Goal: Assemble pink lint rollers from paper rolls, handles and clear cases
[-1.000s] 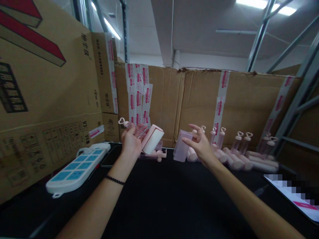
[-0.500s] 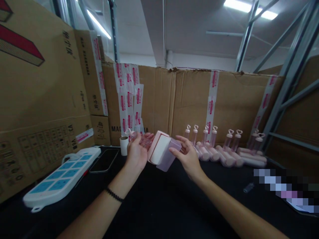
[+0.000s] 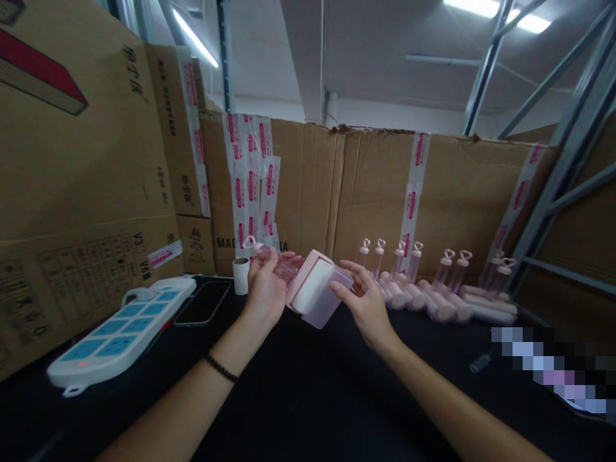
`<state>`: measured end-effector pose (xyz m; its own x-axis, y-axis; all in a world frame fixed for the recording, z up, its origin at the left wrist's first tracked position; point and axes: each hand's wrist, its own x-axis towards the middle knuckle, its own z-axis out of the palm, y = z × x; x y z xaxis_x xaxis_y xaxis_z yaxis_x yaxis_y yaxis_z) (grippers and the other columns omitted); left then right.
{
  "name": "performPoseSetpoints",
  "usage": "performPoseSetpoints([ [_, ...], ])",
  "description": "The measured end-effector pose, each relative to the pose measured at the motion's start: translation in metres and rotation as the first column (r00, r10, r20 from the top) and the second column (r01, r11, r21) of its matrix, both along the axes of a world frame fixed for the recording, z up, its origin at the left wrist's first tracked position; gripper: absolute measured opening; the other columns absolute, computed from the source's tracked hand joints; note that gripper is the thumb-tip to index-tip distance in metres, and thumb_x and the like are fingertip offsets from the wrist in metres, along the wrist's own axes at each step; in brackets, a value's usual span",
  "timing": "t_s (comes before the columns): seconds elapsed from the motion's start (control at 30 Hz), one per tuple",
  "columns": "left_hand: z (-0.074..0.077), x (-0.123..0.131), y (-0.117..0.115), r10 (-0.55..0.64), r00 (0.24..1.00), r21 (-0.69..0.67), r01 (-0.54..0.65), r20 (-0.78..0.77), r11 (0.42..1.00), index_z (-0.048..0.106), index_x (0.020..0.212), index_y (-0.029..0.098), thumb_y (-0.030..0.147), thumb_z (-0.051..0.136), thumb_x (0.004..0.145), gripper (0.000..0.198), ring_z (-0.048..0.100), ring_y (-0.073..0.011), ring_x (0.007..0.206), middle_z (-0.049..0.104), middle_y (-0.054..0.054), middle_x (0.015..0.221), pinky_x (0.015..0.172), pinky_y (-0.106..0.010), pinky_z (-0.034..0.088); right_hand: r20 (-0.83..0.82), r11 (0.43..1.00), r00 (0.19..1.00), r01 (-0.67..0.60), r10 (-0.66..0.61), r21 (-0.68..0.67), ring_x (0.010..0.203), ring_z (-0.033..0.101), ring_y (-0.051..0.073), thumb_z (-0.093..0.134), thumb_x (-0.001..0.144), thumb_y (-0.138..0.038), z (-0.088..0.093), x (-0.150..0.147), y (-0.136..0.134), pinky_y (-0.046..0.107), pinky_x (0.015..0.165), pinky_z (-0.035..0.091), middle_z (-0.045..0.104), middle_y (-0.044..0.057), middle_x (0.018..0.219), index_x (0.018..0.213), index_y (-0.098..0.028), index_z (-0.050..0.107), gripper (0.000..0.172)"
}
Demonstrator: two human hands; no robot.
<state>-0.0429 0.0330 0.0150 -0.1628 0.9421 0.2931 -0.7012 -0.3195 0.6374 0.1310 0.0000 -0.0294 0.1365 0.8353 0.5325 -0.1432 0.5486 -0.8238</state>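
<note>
My left hand (image 3: 267, 289) is closed round a clear pink-tinted tube (image 3: 287, 269), whose cap ends in a heart-shaped loop (image 3: 249, 242). Its fingers also meet the left side of a pink box (image 3: 302, 280). Inside that box lies a white roll (image 3: 312, 287). A translucent lilac cover (image 3: 328, 300) overlaps the box's right side, and my right hand (image 3: 363, 296) pinches it between thumb and fingers. Box and cover are held tilted above the black table. The fingers behind them are partly hidden.
Several heart-topped tubes (image 3: 416, 262) stand among pink rolls (image 3: 437, 305) at the back right. At left are a power strip (image 3: 120, 333), a phone (image 3: 202, 304) and a small white roll (image 3: 241, 277). A small clear piece (image 3: 480, 363) lies right. Cardboard walls (image 3: 308, 186) enclose the table.
The pink box has turned slightly in my hands, and more of its pink side shows. Both hands keep their hold. The camera view has shifted a little.
</note>
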Motion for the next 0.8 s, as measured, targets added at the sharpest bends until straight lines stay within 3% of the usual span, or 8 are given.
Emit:
performPoseSetpoints([
  [0.27, -0.001, 0.004, -0.004, -0.033, 0.997, 0.038, 0.036, -0.072, 0.999, 0.050, 0.088, 0.021, 0.023, 0.061, 0.097, 0.014, 0.072, -0.0157, 0.070, 0.072, 0.000, 0.076, 0.074, -0.030, 0.059, -0.014, 0.999, 1.000, -0.012, 0.011, -0.033, 0.107, 0.070, 0.024, 0.085, 0.072, -0.044, -0.002, 0.006, 0.004, 0.042, 0.100, 0.054, 0.074, 0.008, 0.119, 0.115, -0.024, 0.067, 0.050],
  [0.5, 0.001, 0.007, -0.006, -0.054, 0.985, 0.094, 0.070, -0.164, 0.993, 0.051, 0.092, 0.022, 0.033, 0.073, 0.090, 0.024, 0.075, -0.0202, 0.077, 0.076, -0.003, 0.081, 0.070, -0.031, 0.061, -0.066, 0.999, 0.998, 0.014, -0.018, -0.048, 0.105, 0.069, 0.023, 0.078, 0.080, -0.049, -0.007, 0.006, 0.005, 0.037, 0.093, 0.056, 0.074, 0.008, 0.115, 0.116, -0.023, 0.069, 0.046],
  [0.8, -0.016, 0.030, -0.016, -0.024, 0.994, 0.088, 0.033, -0.107, 0.996, 0.058, 0.093, 0.019, 0.047, 0.074, 0.087, 0.033, 0.076, -0.0206, 0.078, 0.077, -0.006, 0.084, 0.071, -0.031, 0.061, -0.258, 0.986, 0.953, 0.142, -0.161, -0.092, 0.104, 0.068, 0.023, 0.061, 0.089, -0.060, -0.018, -0.013, 0.003, 0.037, 0.093, 0.055, 0.073, 0.005, 0.114, 0.115, -0.023, 0.067, 0.045],
])
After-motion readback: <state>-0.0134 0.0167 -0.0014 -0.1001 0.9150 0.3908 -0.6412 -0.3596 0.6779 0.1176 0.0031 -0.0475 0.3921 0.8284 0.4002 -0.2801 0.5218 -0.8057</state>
